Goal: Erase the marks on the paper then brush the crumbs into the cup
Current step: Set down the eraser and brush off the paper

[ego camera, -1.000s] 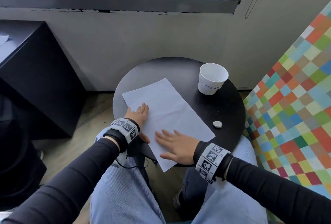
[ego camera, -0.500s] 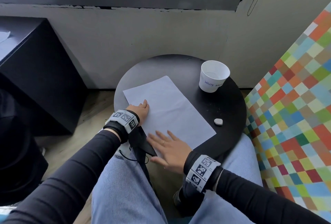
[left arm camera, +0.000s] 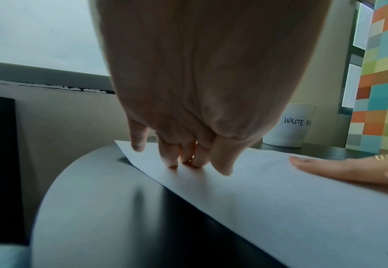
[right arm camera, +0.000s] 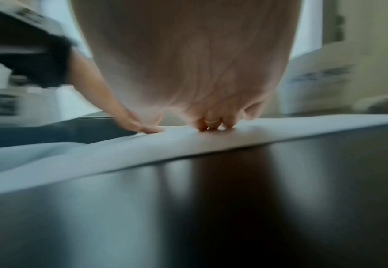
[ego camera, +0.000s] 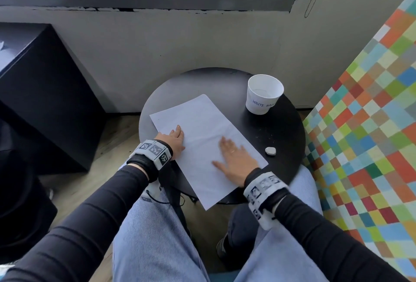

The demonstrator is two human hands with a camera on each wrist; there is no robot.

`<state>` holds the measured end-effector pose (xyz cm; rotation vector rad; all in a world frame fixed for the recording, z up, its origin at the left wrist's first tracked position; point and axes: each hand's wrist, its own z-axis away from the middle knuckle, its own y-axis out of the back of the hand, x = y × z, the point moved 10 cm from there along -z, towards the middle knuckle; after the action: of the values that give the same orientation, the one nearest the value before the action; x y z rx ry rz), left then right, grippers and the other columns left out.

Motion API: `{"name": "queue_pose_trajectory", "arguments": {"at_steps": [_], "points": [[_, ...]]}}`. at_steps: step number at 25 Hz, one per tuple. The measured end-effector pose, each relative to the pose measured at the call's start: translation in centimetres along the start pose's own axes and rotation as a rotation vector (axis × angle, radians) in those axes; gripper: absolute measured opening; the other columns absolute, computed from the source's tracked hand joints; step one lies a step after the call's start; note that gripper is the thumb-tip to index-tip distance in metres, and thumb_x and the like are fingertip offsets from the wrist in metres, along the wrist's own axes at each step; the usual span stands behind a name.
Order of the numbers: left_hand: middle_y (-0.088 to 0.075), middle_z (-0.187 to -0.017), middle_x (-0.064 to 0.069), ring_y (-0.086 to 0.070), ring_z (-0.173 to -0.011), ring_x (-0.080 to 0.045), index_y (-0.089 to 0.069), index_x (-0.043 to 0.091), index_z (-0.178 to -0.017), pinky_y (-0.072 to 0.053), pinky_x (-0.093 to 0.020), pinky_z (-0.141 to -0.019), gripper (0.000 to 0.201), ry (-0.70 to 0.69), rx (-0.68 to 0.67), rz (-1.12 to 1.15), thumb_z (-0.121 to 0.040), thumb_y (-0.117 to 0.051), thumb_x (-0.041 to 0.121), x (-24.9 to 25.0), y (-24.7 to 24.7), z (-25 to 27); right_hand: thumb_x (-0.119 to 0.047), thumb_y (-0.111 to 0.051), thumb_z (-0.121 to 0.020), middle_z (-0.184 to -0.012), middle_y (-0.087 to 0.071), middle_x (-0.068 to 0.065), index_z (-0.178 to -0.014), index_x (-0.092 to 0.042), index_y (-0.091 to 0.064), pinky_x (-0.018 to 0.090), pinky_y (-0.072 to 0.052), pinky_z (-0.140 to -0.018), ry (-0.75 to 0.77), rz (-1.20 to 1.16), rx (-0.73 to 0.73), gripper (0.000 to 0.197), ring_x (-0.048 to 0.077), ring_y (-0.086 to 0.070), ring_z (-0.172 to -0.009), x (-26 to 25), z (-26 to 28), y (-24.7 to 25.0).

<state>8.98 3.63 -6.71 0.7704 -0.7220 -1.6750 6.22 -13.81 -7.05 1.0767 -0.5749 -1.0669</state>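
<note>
A white sheet of paper (ego camera: 202, 128) lies slantwise on the round black table (ego camera: 195, 83), its near corner hanging over the table's front edge. My left hand (ego camera: 174, 139) lies flat on the paper's left edge, fingers straight. My right hand (ego camera: 234, 160) presses flat on the paper's near right part, fingers spread. A white paper cup (ego camera: 264, 97) lettered "WASTE" stands upright at the table's back right. A small white eraser (ego camera: 270, 151) lies on the table right of the paper. Faint crumbs (ego camera: 269, 134) speckle the table between cup and eraser. In the left wrist view the left fingers (left arm camera: 172, 159) touch the paper (left arm camera: 280, 190).
A black cabinet (ego camera: 40, 101) stands to the left on the floor. A checkered multicoloured panel (ego camera: 369, 124) rises close on the right. The wall and window sill (ego camera: 157, 0) are behind the table. My knees in jeans (ego camera: 157, 236) sit under the table's front edge.
My right hand has swept from the paper's near left corner rightward and up across the sheet. The left hand stays on the left edge. The paper shifted slightly.
</note>
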Motion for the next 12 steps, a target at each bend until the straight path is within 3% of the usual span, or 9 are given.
{"name": "queue_pose_trajectory", "arguments": {"at_steps": [2, 3, 5, 7, 9, 11, 12], "points": [[0.012, -0.165, -0.006, -0.007, -0.153, -0.020, 0.002, 0.006, -0.156, -0.021, -0.046, -0.119, 0.068, 0.038, 0.006, 0.043, -0.107, -0.026, 0.043, 0.1, 0.2, 0.1, -0.057, -0.018, -0.098, -0.160, 0.013, 0.003, -0.152, -0.009, 0.008, 0.039, 0.002, -0.120, -0.127, 0.003, 0.001, 0.076, 0.015, 0.009, -0.147, 3.9, 0.5, 0.7], [0.012, -0.165, -0.006, -0.007, -0.153, -0.020, 0.004, 0.006, -0.157, -0.019, -0.046, -0.119, 0.078, 0.057, 0.008, 0.063, -0.104, -0.030, 0.052, 0.2, 0.3, 0.1, -0.059, -0.015, -0.097, -0.160, 0.013, 0.003, -0.151, -0.009, 0.008, 0.038, 0.003, -0.120, -0.114, -0.004, -0.003, 0.078, 0.014, 0.010, -0.147, 4.1, 1.1, 0.8], [0.013, -0.165, -0.008, -0.005, -0.153, -0.021, 0.007, 0.005, -0.156, -0.015, -0.047, -0.120, 0.107, 0.074, 0.007, 0.081, -0.090, -0.043, 0.072, 0.4, 0.0, 0.2, -0.068, -0.006, -0.089, -0.159, 0.014, 0.001, -0.152, -0.011, 0.009, 0.037, 0.007, -0.119, 0.025, -0.006, -0.017, 0.086, 0.014, 0.011, -0.147, 0.9, 3.1, 0.4], [0.015, -0.164, -0.011, -0.002, -0.153, -0.024, 0.011, 0.002, -0.155, -0.009, -0.050, -0.121, 0.134, 0.087, 0.002, 0.064, -0.072, -0.056, 0.083, 0.7, -0.4, 0.4, -0.071, 0.003, -0.079, -0.159, 0.014, -0.001, -0.152, -0.014, 0.007, 0.035, 0.009, -0.117, 0.266, 0.046, -0.039, 0.093, 0.013, 0.012, -0.146, -4.3, 6.4, -1.2], [0.016, -0.163, -0.014, 0.000, -0.153, -0.028, 0.013, 0.000, -0.154, -0.005, -0.052, -0.121, 0.146, 0.100, 0.013, 0.045, -0.062, -0.063, 0.085, 0.9, -0.6, 0.5, -0.068, -0.007, -0.087, -0.158, 0.013, -0.003, -0.153, -0.015, 0.004, 0.033, 0.011, -0.116, 0.374, 0.084, -0.076, 0.085, 0.012, 0.011, -0.146, -6.0, 9.1, -2.4], [0.015, -0.163, -0.017, 0.000, -0.152, -0.030, 0.012, 0.000, -0.154, -0.004, -0.054, -0.121, 0.148, 0.097, 0.031, 0.040, -0.060, -0.066, 0.084, 1.1, -0.3, 0.3, -0.069, -0.017, -0.091, -0.155, 0.016, -0.005, -0.153, -0.015, 0.003, 0.029, 0.010, -0.114, 0.273, 0.067, -0.064, 0.085, 0.013, 0.007, -0.147, -1.9, 8.2, -2.2], [0.015, -0.163, -0.018, -0.001, -0.152, -0.032, 0.012, 0.001, -0.154, -0.004, -0.055, -0.121, 0.148, 0.093, 0.033, 0.040, -0.060, -0.067, 0.084, 1.2, -0.2, 0.3, -0.073, -0.014, -0.087, -0.154, 0.017, -0.005, -0.153, -0.013, 0.003, 0.028, 0.008, -0.114, 0.174, 0.059, -0.048, 0.090, 0.015, 0.005, -0.148, 1.2, 7.2, -1.7]]}}
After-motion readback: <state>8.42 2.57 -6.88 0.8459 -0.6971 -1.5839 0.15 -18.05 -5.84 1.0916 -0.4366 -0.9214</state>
